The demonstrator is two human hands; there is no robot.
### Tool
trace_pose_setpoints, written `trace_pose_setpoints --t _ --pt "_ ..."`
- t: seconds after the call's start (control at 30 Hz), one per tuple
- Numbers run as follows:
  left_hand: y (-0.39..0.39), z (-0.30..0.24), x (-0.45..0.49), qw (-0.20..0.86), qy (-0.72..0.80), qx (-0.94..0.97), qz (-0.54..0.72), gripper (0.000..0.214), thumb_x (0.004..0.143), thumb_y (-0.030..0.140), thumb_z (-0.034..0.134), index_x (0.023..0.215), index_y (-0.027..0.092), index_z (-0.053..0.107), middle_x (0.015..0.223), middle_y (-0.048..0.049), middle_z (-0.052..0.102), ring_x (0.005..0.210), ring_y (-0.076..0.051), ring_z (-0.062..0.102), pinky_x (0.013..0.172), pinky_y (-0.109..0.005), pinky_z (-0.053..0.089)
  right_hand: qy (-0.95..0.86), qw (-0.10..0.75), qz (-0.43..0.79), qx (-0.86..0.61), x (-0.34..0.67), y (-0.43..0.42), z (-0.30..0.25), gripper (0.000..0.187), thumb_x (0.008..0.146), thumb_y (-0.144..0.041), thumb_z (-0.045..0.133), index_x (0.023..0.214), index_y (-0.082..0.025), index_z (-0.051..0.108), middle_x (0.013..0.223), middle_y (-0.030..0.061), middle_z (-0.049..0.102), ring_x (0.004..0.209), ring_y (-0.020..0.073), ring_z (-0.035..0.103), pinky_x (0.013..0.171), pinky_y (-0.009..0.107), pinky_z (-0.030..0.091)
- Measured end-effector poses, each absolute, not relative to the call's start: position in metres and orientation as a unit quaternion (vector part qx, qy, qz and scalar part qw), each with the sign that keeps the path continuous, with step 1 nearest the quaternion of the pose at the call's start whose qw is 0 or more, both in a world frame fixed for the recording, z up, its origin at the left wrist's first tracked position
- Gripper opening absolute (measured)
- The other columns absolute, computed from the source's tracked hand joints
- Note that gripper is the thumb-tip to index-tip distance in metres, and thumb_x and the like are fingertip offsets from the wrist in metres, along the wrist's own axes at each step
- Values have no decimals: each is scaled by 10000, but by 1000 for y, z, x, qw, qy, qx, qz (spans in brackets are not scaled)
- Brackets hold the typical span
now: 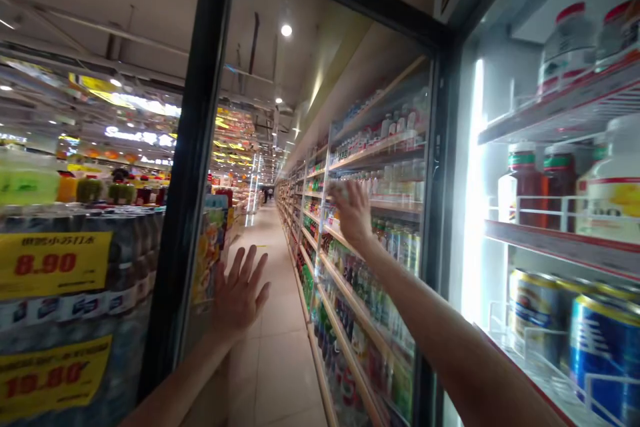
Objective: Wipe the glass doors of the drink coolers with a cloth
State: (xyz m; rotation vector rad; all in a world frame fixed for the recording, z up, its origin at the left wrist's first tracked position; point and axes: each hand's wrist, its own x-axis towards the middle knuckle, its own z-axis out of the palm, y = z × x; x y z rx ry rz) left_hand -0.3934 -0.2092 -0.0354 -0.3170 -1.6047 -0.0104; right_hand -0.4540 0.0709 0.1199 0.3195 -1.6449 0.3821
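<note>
A glass cooler door [205, 113] with a black frame stands swung out in front of me. My left hand [241, 290] is raised at the door's lower left, palm forward and fingers spread, holding nothing. Higher and to the right, my right hand [353, 213] reaches toward the same pane with its fingers apart and somewhat blurred. It holds nothing that I can see. Whether either palm touches the glass, I cannot tell. Bottled drinks on long shelves [367, 307] show in or through the pane behind my right hand.
To the right, the lit cooler holds red-capped bottles [567, 47], dark-red drink bottles [530, 187] and a blue can [603, 340] behind wire rails. At left are stacked bottle packs [135, 240] with a yellow price sign [55, 263]. A tiled aisle [275, 260] runs into the distance.
</note>
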Motion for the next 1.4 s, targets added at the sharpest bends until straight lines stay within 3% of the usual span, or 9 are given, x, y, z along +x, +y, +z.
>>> trace_pose_setpoints --t 0.13,0.2,0.37,0.57,0.63,0.8,1.0,1.2,1.4 --pt "-211 -35 -394 695 -704 -146 8 598 910 395 407 1445 295 158 1469 -70 306 1399 -222 169 1140 -495 69 -707 577 -76 401 -445 36 102 489 825 -144 497 1233 -413 525 1425 -26 401 1367 211 230 1106 473 199" --pt "-212 -35 -394 693 -706 -143 5 600 909 391 413 1444 296 160 1466 -69 312 1397 -221 175 1141 -496 71 -735 607 -6 303 -447 58 108 471 840 -139 457 1241 -376 529 1424 7 397 1355 234 254 1090 502 207" --pt "-211 -35 -394 687 -713 -137 21 620 903 357 421 1450 280 140 1476 -68 276 1397 -233 163 1141 -507 65 -711 655 254 -8 -450 92 134 499 870 -139 296 1349 -95 426 1433 234 296 1326 345 259 1010 577 269" --pt "-213 -34 -393 691 -709 -137 38 625 896 309 437 1451 272 152 1477 -70 282 1399 -234 162 1142 -503 77 -723 565 -53 394 -444 38 88 408 830 -193 489 1191 -366 567 1383 -20 448 1334 180 290 1104 401 232" --pt "-213 -35 -392 689 -711 -142 22 613 896 351 446 1445 275 183 1462 -81 318 1398 -234 175 1141 -500 79 -727 601 -8 331 -448 61 81 383 838 -210 473 1175 -358 579 1361 -17 465 1320 181 313 1092 397 251" --pt "-209 -36 -390 678 -722 -136 3 558 896 394 444 1416 269 288 1433 -93 377 1391 -235 208 1137 -504 70 -690 692 210 15 -460 126 68 503 879 -143 221 1331 -117 440 1410 222 317 1338 314 248 1009 572 273" --pt "-210 -37 -391 677 -724 -130 18 531 894 378 442 1399 250 337 1439 -94 369 1395 -240 193 1136 -500 73 -731 624 66 269 -459 93 5 349 838 -196 459 1111 -340 622 1351 16 475 1337 227 308 1076 467 290" --pt "-211 -37 -390 668 -732 -128 31 533 891 328 450 1404 253 326 1439 -97 367 1397 -245 184 1131 -504 72 -640 733 231 10 -467 106 -1 461 900 -210 287 1323 -129 451 1452 206 273 1364 327 224 1004 614 306" --pt "-212 -38 -390 671 -729 -135 16 584 895 357 452 1432 272 238 1458 -96 328 1393 -248 198 1131 -504 70 -716 602 -15 354 -450 71 -38 454 839 -158 442 1203 -407 550 1381 -14 447 1352 235 297 1083 494 290"
